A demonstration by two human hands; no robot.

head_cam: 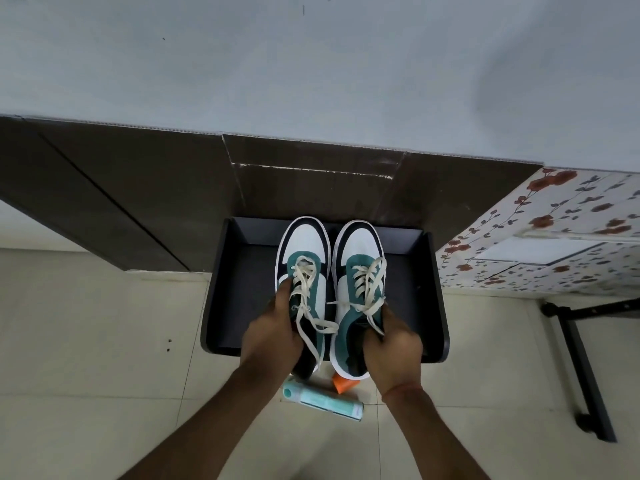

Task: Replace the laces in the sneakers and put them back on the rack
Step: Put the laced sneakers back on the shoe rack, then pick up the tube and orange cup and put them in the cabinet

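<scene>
Two sneakers (332,292) over rack (434,292), left hand (273,337) and right hand (393,355) each grasping one, loose laces (311,306) liable to snag, heels overhanging

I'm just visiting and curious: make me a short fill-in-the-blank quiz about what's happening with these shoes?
1. Each hand, left hand and right hand, holds one ____.
2. The shoelaces are ____ in colour.
3. The sneakers are above a ____ rack.
4. On the floor behind the heels lies a pale green tube beside an ____ cap.

Missing words: sneaker; cream; black; orange
</scene>
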